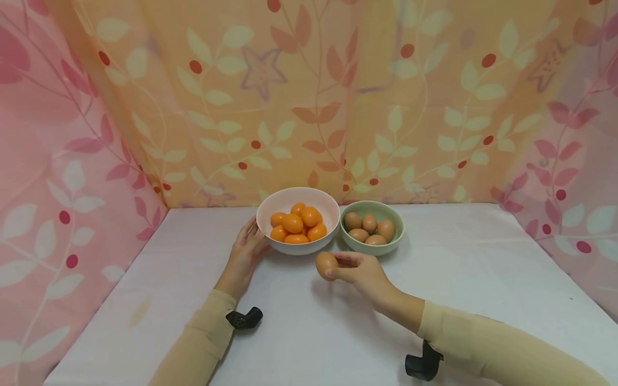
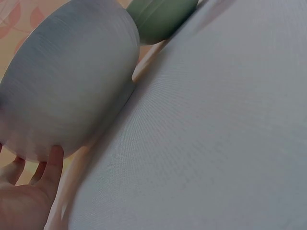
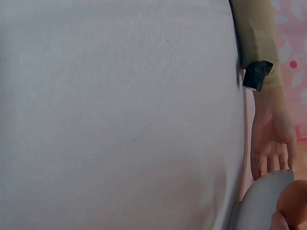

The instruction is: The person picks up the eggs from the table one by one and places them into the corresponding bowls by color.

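My right hand (image 1: 369, 276) pinches a brown egg (image 1: 326, 266) between thumb and fingers, held in front of the bowls. In the right wrist view the egg (image 3: 293, 203) appears at the lower right corner, with only a fingertip beside it. A white bowl (image 1: 270, 212) holds several smooth, orange, oval fruits (image 1: 293, 223). My left hand (image 1: 246, 254) touches this bowl's left side with its fingers extended; in the left wrist view the fingertips meet the outer wall. Just right of it stands a smaller green bowl (image 1: 398, 236) with several brown eggs (image 1: 369, 223) inside.
Both bowls stand near the back of a table under a white cloth (image 1: 289, 332). Behind them hangs a yellow-orange leaf-patterned curtain (image 1: 314, 107), and pink patterned cloth (image 1: 58, 187) closes off the sides. Each wrist carries a black camera (image 1: 424, 364).
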Tool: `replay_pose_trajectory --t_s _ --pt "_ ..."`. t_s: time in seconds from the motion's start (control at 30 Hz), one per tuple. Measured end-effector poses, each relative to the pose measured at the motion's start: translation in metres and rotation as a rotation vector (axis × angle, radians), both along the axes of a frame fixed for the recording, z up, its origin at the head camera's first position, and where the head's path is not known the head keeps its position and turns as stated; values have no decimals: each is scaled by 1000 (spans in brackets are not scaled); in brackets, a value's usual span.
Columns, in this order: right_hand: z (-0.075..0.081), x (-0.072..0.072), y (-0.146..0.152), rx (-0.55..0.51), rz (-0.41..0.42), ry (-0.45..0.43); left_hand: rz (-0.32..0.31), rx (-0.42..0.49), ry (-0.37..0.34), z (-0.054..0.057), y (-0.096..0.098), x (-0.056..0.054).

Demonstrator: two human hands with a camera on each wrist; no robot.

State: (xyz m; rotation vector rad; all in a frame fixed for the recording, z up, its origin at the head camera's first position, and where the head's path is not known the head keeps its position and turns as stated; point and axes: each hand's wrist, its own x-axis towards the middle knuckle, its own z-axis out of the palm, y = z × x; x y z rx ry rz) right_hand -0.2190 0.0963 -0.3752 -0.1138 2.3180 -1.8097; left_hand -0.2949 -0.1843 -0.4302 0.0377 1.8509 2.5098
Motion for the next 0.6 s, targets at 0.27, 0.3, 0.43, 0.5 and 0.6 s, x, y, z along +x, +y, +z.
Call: replay_pose_trajectory --t_s 0.27,0.3,0.43,0.5,0.6 --pt "3 -4 14 2 -21 -13 9 -7 -11 -1 -1 -1" --pt "3 -5 16 3 -26 -14 10 -7 -15 -1 0 -1" --pt "2 -8 21 -4 -45 -12 15 -13 -28 0 -1 -1" --pt "2 -10 23 0 -47 -6 17 -13 -25 0 0 -2" --pt "3 -12 27 9 -62 1 19 -11 -16 -1 0 -2"
